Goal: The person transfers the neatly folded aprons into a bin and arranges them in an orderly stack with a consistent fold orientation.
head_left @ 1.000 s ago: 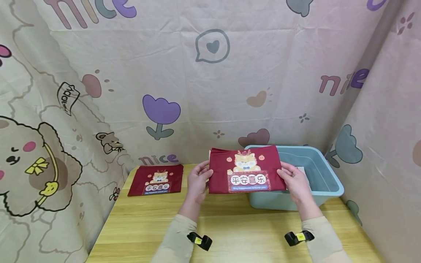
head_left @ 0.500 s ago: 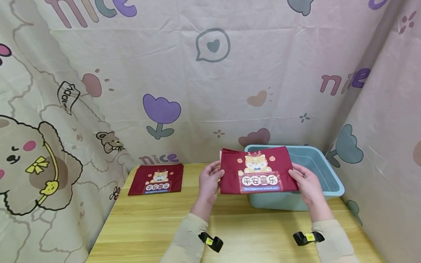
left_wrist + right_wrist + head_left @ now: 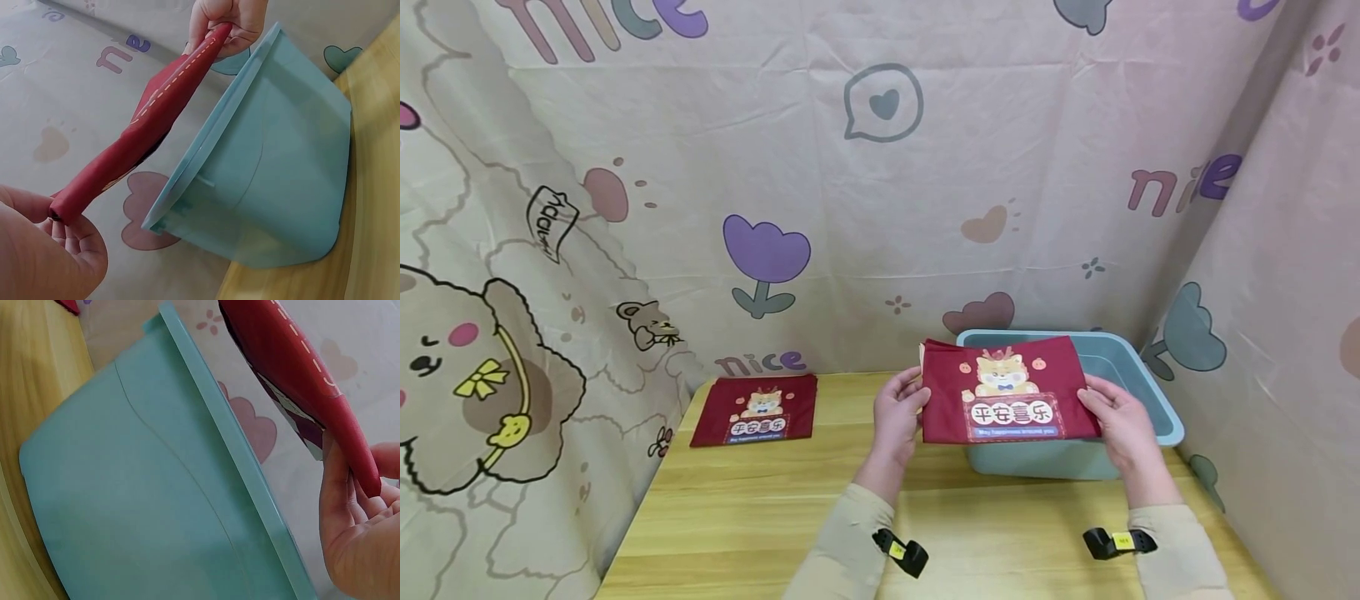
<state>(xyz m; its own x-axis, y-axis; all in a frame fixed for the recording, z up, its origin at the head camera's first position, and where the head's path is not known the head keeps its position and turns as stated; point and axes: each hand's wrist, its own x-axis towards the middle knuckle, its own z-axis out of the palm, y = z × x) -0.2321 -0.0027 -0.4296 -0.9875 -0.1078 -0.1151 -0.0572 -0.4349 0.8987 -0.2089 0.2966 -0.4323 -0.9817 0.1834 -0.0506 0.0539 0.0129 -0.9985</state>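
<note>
Hands (image 3: 898, 410) (image 3: 1122, 418) hold red cloth (image 3: 1011, 390) before bin (image 3: 1048, 461); second cloth (image 3: 756, 410) on table (image 3: 745, 512)

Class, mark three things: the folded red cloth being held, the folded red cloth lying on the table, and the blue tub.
Held red cloth (image 3: 1011, 390): head view, on the middle of its printed front.
Lying red cloth (image 3: 755, 411): head view, on its printed upper face.
Blue tub (image 3: 275, 156): left wrist view, on its outer wall.
</note>
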